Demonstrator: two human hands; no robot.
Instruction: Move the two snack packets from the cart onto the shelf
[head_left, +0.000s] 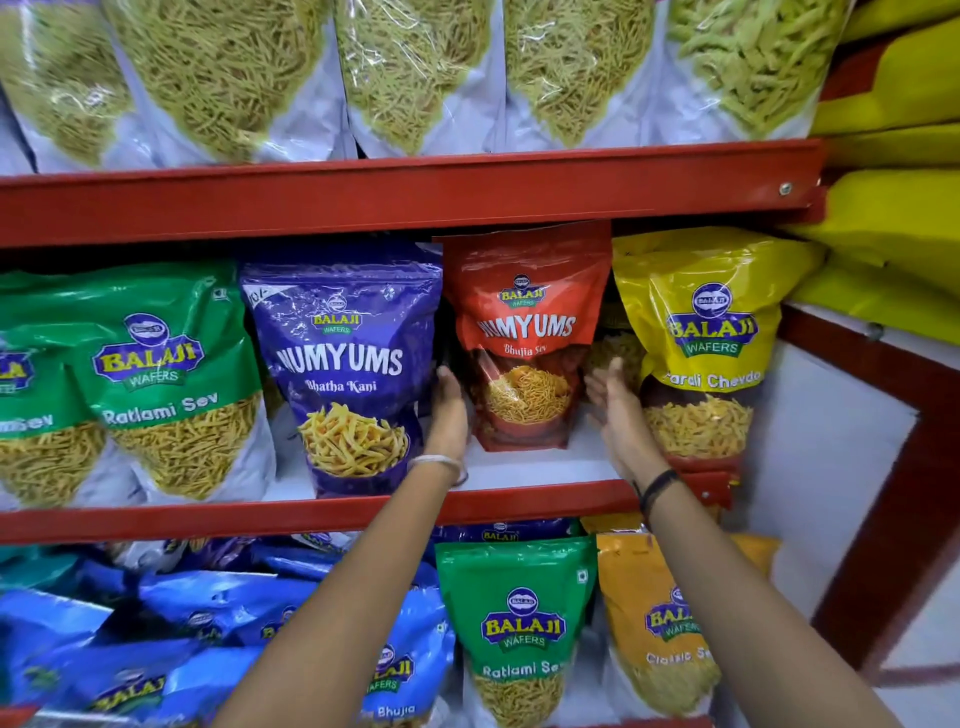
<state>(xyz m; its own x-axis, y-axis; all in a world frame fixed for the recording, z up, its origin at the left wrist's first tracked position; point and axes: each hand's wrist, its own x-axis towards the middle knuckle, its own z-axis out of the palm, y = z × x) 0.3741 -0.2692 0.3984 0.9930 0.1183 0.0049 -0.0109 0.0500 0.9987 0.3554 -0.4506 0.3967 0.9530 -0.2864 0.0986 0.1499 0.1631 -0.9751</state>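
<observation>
A red Numyums Bhujia Sev packet (524, 332) stands upright on the middle shelf (311, 512), between a purple Numyums Bhatha Kani packet (348, 364) and a yellow Farali Chevdo packet (711, 338). My left hand (448, 410) is just left of the red packet, fingers extended, a small gap from its edge. My right hand (618, 410) is just right of it, palm turned inward, fingers apart. Neither hand grips anything. The cart is out of view.
Green Ratlami Sev packets (156, 384) fill the shelf's left part. Clear sev bags (415, 67) line the upper shelf. Below sit blue packets (208, 613), a green packet (519, 623) and an orange packet (654, 623). A red-framed white panel (841, 467) stands at the right.
</observation>
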